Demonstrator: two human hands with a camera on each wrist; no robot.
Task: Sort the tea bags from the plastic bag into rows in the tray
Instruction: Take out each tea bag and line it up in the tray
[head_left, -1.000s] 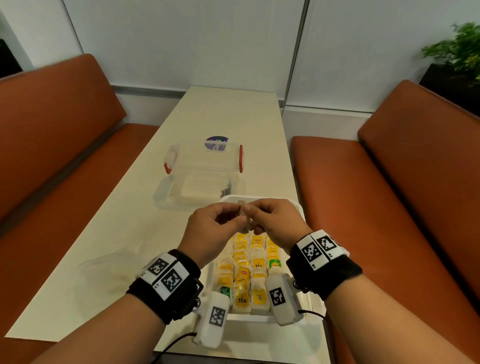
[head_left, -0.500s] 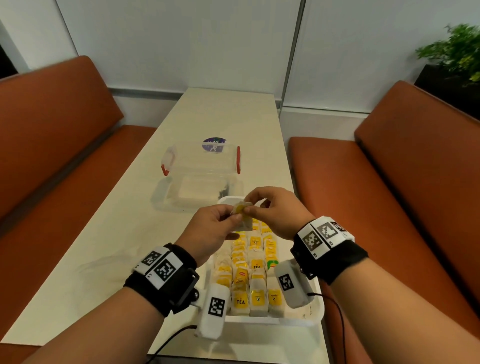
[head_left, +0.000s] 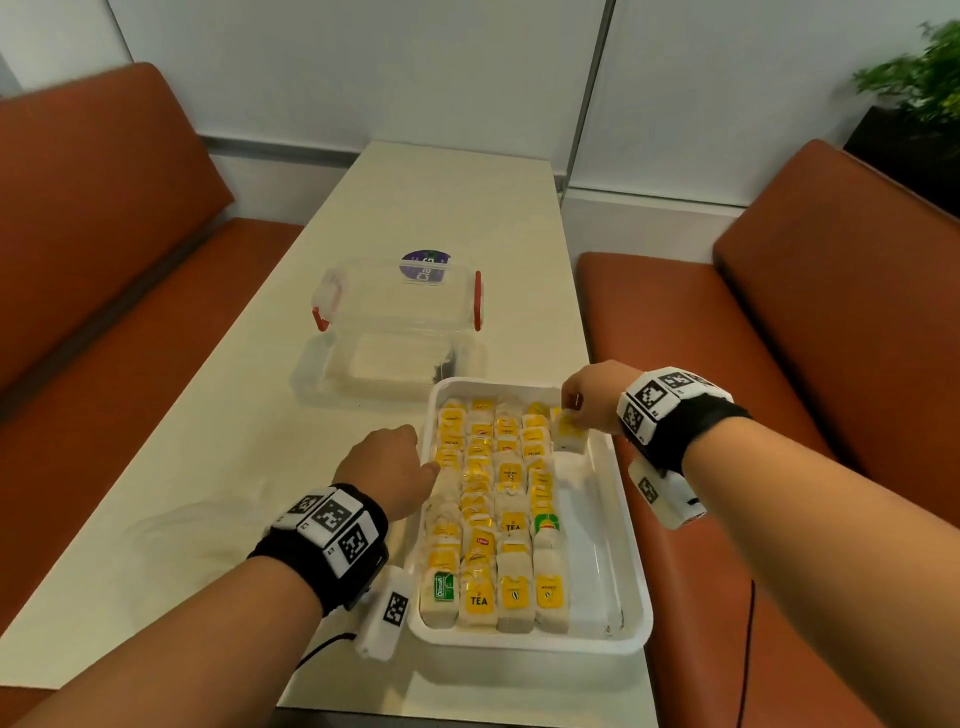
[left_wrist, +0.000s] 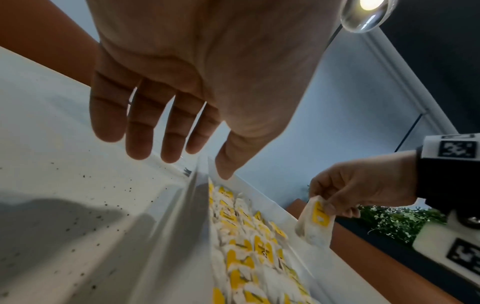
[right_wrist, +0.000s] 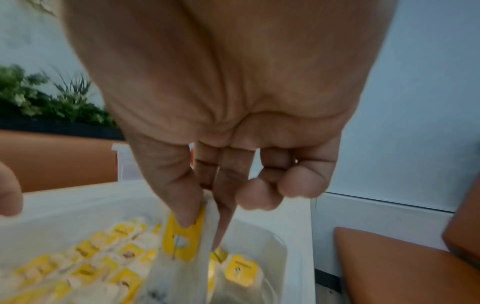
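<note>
- Resting at the tray's left wall, the left hand (head_left: 387, 470) keeps its fingers (left_wrist: 141, 131) straight and slack and holds nothing; my guess is it steadies the white tray (head_left: 631, 587) so the rows do not shift during placement.
- Lying between the two hands, four rows of tea bags (head_left: 485, 514) run lengthwise with their yellow tags up, likely so each sort reads at a glance.
- Pinching one tea bag (head_left: 567, 432) by its tag end between thumb and forefinger, the right hand (head_left: 592, 402) lets it dangle upright over the bare strip under that hand, which suits lowering it flat to begin a fifth row.
- Sitting beyond both hands on the worktop (head_left: 171, 467), a clear lidded box (head_left: 397, 306) stays out of reach; I cannot make out a plastic bag.
</note>
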